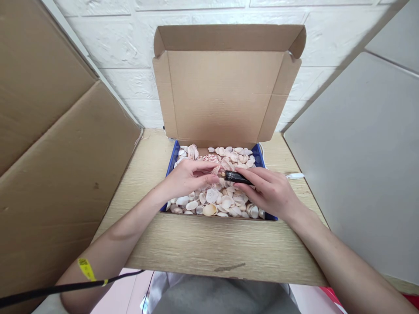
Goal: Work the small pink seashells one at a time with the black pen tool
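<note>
My left hand (186,178) is closed in a pinch, thumb and fingers round a small pinkish ribbed seashell (216,170). From the right, my right hand (270,189) grips a black cylindrical tool with a brass-coloured tip, which looks like a mini drill (236,176). Its tip points left and meets the shell or lies very close to it; I cannot tell which. Both hands are over a shallow blue-sided cardboard box (169,159) full of loose seashells (225,201), white, cream and pink. My hands hide the box's middle.
The box's raised brown lid (225,96) leans near a white brick wall (114,43). A cardboard panel (65,174) stands at left, a grey-white panel (366,152) at right. A black cable (65,288) crosses the lower left. The wooden table (212,244) ends near my lap.
</note>
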`<state>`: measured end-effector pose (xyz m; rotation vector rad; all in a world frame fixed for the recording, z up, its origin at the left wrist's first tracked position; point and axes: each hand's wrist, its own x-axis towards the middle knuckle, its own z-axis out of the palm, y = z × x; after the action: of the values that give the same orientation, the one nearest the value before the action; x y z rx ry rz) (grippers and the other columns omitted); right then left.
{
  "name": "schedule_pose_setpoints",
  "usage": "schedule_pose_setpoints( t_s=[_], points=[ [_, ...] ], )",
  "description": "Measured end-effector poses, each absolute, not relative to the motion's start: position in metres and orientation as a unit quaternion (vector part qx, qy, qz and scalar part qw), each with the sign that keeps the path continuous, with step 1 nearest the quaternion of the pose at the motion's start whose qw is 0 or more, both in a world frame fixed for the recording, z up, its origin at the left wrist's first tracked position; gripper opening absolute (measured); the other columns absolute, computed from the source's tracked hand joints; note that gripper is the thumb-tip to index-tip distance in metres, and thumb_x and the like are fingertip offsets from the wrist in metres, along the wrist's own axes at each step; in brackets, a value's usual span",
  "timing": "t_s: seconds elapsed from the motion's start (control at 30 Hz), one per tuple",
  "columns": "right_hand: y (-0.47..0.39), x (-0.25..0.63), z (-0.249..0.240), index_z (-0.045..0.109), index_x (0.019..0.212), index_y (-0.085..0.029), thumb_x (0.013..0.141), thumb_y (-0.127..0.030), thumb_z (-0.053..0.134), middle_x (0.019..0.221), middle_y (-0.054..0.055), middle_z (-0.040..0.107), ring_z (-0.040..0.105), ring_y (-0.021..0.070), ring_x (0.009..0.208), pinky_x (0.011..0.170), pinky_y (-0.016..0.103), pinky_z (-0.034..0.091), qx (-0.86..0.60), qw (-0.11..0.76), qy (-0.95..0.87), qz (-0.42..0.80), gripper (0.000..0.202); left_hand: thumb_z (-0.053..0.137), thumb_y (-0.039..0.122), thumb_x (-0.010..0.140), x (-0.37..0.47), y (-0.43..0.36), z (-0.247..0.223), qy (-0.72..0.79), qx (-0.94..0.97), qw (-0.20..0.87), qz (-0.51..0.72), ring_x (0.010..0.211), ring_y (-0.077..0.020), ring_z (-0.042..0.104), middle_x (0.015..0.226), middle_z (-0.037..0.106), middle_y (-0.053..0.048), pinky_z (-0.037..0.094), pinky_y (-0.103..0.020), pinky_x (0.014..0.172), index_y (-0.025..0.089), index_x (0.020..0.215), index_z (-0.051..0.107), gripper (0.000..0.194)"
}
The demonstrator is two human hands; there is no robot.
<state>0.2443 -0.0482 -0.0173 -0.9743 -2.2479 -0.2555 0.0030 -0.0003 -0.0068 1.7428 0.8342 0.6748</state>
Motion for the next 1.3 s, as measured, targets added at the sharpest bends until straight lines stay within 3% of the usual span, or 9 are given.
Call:
schedule_pose_setpoints(
  t_s=[0.23, 0.4, 0.83, 1.1, 1.3],
  points=[
    [-0.0484, 0.2431, -0.0169, 0.06, 0.116, -0.018, 0.09, -0.027, 0.06, 0.092, 0.008, 0.072, 0.068, 0.018, 0.076, 0.063, 0.029, 0.054, -0.42, 0.343, -0.836, -0.089, 0.028, 0.071, 0.04, 0.079, 0.0062, -0.0001, -0.003, 0.385, 0.692, 0.514, 0.33, 0.098, -0.0224, 0.067, 0.109, 0.073, -0.008, 0.053, -0.032, 0.088, 0.014, 0.11, 0.071, 0.041],
    [-0.0476, 0.2435, -0.0172, 0.062, 0.113, -0.016, 0.089, -0.027, 0.061, 0.091, 0.009, 0.071, 0.067, 0.0177, 0.074, 0.063, 0.029, 0.055, -0.432, 0.351, -0.827, -0.081, 0.027, 0.069, 0.04, 0.08, 0.0066, -0.0002, 0.0002, 0.403, 0.688, 0.495, 0.345, 0.09, -0.0201, 0.068, 0.103, 0.073, -0.008, 0.054, -0.031, 0.083, 0.013, 0.104, 0.071, 0.036],
    [-0.0458, 0.2462, -0.0199, 0.061, 0.115, -0.018, 0.088, -0.026, 0.062, 0.094, 0.009, 0.071, 0.067, 0.0196, 0.077, 0.065, 0.032, 0.055, -0.418, 0.348, -0.835, -0.078, 0.029, 0.06, 0.043, 0.087, 0.004, 0.0005, -0.0016, 0.383, 0.745, 0.46, 0.295, 0.086, -0.0192, 0.064, 0.099, 0.073, -0.006, 0.05, -0.027, 0.075, 0.015, 0.113, 0.07, 0.04],
    [-0.0453, 0.2463, -0.0144, 0.057, 0.119, -0.026, 0.085, -0.017, 0.063, 0.1, 0.007, 0.07, 0.064, 0.0213, 0.086, 0.073, 0.037, 0.051, -0.401, 0.369, -0.827, -0.138, 0.036, 0.057, 0.048, 0.087, 0.0038, -0.0001, -0.0004, 0.351, 0.765, 0.477, 0.251, 0.061, -0.0122, 0.054, 0.067, 0.061, 0.0, 0.04, -0.021, 0.052, 0.014, 0.084, 0.071, 0.037],
    [-0.0447, 0.247, -0.0178, 0.058, 0.12, -0.022, 0.087, -0.02, 0.061, 0.108, 0.012, 0.067, 0.065, 0.0243, 0.094, 0.077, 0.04, 0.055, -0.419, 0.362, -0.827, -0.101, 0.033, 0.06, 0.046, 0.085, 0.004, -0.0013, 0.0012, 0.345, 0.751, 0.5, 0.256, 0.061, -0.0117, 0.055, 0.068, 0.061, 0.0, 0.042, -0.021, 0.055, 0.013, 0.08, 0.069, 0.035]
  ],
)
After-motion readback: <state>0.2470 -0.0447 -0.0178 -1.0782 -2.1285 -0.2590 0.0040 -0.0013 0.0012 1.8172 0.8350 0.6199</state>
